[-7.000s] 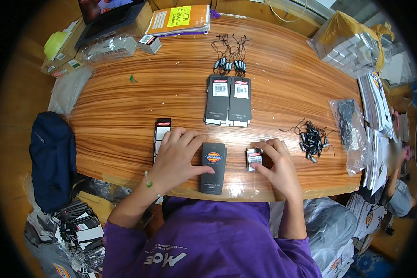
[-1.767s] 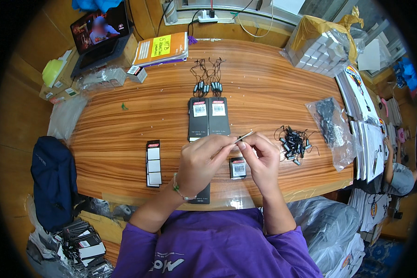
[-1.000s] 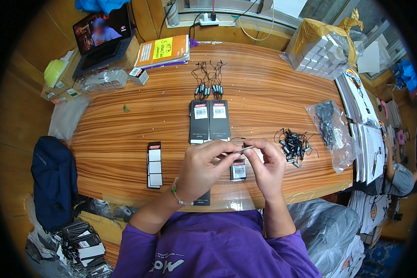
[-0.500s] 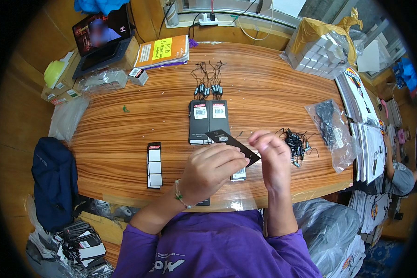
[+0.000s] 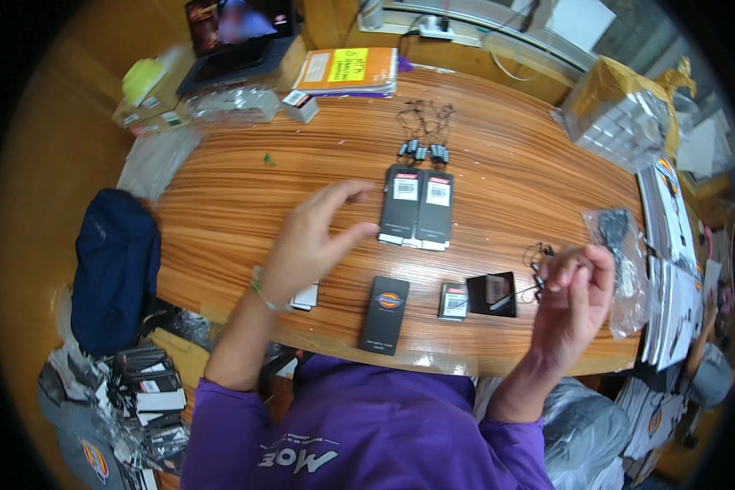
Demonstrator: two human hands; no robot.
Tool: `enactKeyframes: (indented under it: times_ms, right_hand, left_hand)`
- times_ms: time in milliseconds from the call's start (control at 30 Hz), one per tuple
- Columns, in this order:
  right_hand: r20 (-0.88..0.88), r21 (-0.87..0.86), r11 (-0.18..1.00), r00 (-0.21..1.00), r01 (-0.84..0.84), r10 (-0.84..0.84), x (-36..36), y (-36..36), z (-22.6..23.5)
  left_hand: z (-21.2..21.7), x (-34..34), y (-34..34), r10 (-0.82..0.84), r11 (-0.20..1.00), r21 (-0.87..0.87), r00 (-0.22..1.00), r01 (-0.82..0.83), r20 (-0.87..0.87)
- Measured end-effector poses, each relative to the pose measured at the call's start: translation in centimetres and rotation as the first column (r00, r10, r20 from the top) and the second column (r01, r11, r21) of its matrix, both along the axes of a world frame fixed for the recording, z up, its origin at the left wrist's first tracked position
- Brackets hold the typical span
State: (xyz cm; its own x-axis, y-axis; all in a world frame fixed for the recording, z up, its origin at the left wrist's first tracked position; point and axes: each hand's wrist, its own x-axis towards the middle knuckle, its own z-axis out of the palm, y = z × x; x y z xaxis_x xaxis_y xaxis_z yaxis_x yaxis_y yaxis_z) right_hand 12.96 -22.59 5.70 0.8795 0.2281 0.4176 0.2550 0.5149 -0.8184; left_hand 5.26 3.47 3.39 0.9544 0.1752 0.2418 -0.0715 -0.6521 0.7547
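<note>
My left hand (image 5: 312, 237) is open and empty, thumb and fingers spread, just left of two stacks of dark hang tags (image 5: 400, 208) with white stickers. My right hand (image 5: 577, 296) is closed, with its fingertips pinched on a thin black string (image 5: 529, 289). The string runs toward a dark folded tag (image 5: 492, 296), tilted beside a small pile of white-stickered labels (image 5: 453, 302). Whether that tag touches the table is unclear. A long dark tag (image 5: 385, 314) lies near the front edge. White-panelled labels (image 5: 305, 296) are partly hidden by my left wrist.
Black strings with small toggles (image 5: 423, 153) lie above the stacks; more (image 5: 539, 261) lie behind my right hand. A plastic bag (image 5: 621, 269) and piled white packs (image 5: 670, 269) stand right. Notebooks (image 5: 347, 72) and a tablet (image 5: 241, 24) are at back left.
My left hand has let go of the black tag, moved left and opened. My right hand has moved right and down, its fingers now pinched on a string. The view has shifted.
</note>
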Motion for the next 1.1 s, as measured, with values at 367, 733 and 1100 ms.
enactKeyframes:
  times_ms: [367, 733, 1100]
  right_hand:
    - [0.225, -0.15, 0.988, 0.972, -0.031, 0.065, 5.3, -1.8, 5.9]
    - [0.084, -0.327, 0.913, 0.955, -0.244, 0.286, 3.0, 5.7, 5.7]
    - [0.099, -0.414, 0.897, 0.972, -0.153, 0.212, 5.4, 5.9, 4.9]
  left_hand:
    - [-6.0, -4.8, 6.2, 0.051, 0.987, 0.16, 0.941, 0.003, -0.334]
    - [4.1, -0.4, 1.7, 0.069, 0.908, -0.409, 0.996, -0.085, -0.055]
    - [4.0, 4.9, 2.0, -0.025, 0.843, -0.537, 1.0, 0.031, 0.018]
